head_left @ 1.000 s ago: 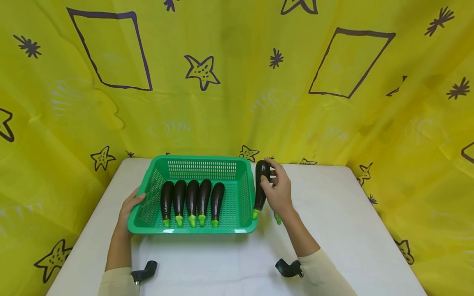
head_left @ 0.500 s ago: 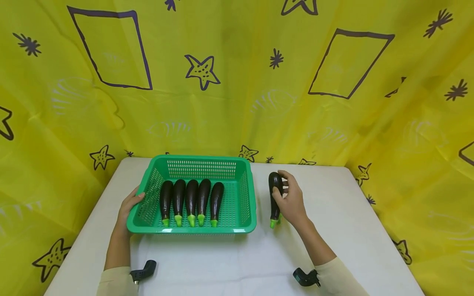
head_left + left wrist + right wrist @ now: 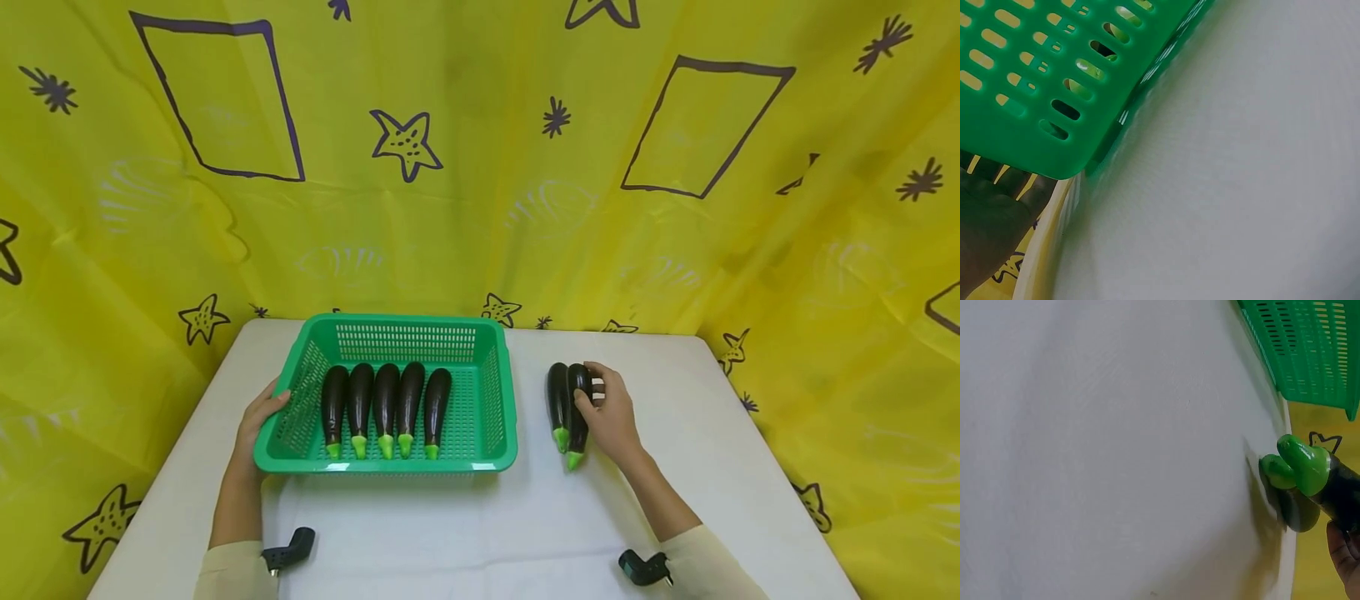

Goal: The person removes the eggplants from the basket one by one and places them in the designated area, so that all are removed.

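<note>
My left hand [image 3: 253,427] grips the left side of a green plastic basket [image 3: 390,467], its thumb over the rim. Inside lie several dark eggplants [image 3: 385,400] in a row, bright green stem ends toward me. Right of the basket, my right hand [image 3: 611,417] holds another eggplant [image 3: 577,429] between thumb and fingers, stem end pointing to me. Close along its left side lies one more eggplant [image 3: 557,396] on the table. In the right wrist view, the held eggplant's green stem [image 3: 1310,465] overlaps the other one's stem [image 3: 1277,472].
A white cloth covers the table [image 3: 420,533]. Behind it and along both sides hangs a yellow curtain [image 3: 480,217] with drawn stars. Black wrist cameras [image 3: 291,548] stick out from both sleeves.
My right hand has moved right and toward me with its eggplant, from beside the basket's rim to the far side of the lying eggplant. The left hand and basket stay nearly in place.
</note>
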